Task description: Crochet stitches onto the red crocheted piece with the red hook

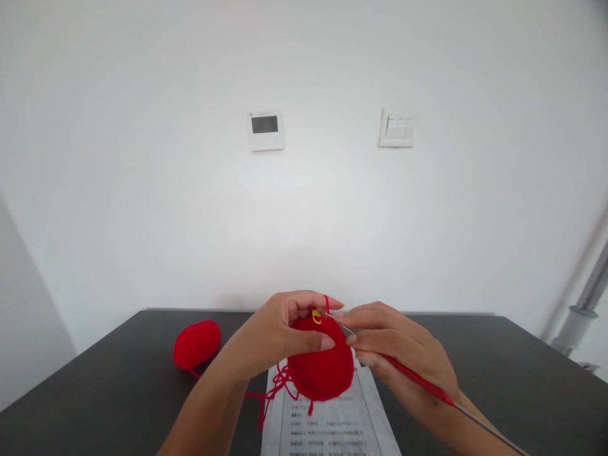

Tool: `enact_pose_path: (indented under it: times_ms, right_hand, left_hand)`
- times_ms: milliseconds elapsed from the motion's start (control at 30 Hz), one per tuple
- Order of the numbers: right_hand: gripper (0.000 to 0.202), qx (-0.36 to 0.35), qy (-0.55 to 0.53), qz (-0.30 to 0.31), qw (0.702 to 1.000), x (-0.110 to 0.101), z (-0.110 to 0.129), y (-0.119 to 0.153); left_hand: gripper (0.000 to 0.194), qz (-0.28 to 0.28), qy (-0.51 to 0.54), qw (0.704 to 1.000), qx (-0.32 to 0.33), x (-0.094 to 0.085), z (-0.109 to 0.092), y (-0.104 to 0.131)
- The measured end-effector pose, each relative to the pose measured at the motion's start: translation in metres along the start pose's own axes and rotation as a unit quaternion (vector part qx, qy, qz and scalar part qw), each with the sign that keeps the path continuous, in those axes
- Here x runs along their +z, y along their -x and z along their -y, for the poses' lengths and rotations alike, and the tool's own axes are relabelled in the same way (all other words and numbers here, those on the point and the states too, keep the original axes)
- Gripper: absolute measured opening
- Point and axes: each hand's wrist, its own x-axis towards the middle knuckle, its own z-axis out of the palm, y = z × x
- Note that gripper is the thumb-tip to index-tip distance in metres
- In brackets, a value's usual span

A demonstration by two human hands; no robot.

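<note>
A round red crochet piece is pinched in my left hand, thumb on its near face and fingers behind. Red yarn loops over my left index finger. On the upper edge of the piece hangs a yellow stitch marker. My right hand is closed around a crochet hook with a red grip and a thin metal shaft. The hook's tip lies at the upper right edge of the piece, close to the left index finger. Whether the tip is inside a stitch is too small to tell.
A red ball of yarn rests at the left on the dark table. Tangled loose yarn trails below my left hand, over a printed sheet. Behind the table rises a white wall; a pipe stands at the right.
</note>
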Motion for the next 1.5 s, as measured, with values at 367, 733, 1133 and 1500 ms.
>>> enact_pose_path:
  times_ms: [367,733,1133,1500]
  right_hand:
    - [0.013,0.097,-0.114,-0.037,0.988,-0.001,-0.005,0.01]
    - [0.011,0.149,-0.227,-0.01,0.962,-0.006,-0.008,0.011]
    - [0.017,0.097,-0.149,0.1,0.979,-0.017,-0.01,0.008]
    - [0.014,0.032,-0.003,0.087,0.996,-0.006,-0.004,0.007]
  left_hand:
    - [0.021,-0.055,0.05,0.997,0.002,0.006,0.0,-0.002]
    - [0.018,-0.039,0.021,0.999,-0.019,0.005,-0.004,0.002]
    - [0.017,-0.059,-0.089,0.994,0.036,0.01,-0.003,0.0]
    - [0.022,-0.144,-0.307,0.934,0.115,0.022,0.0,0.0]
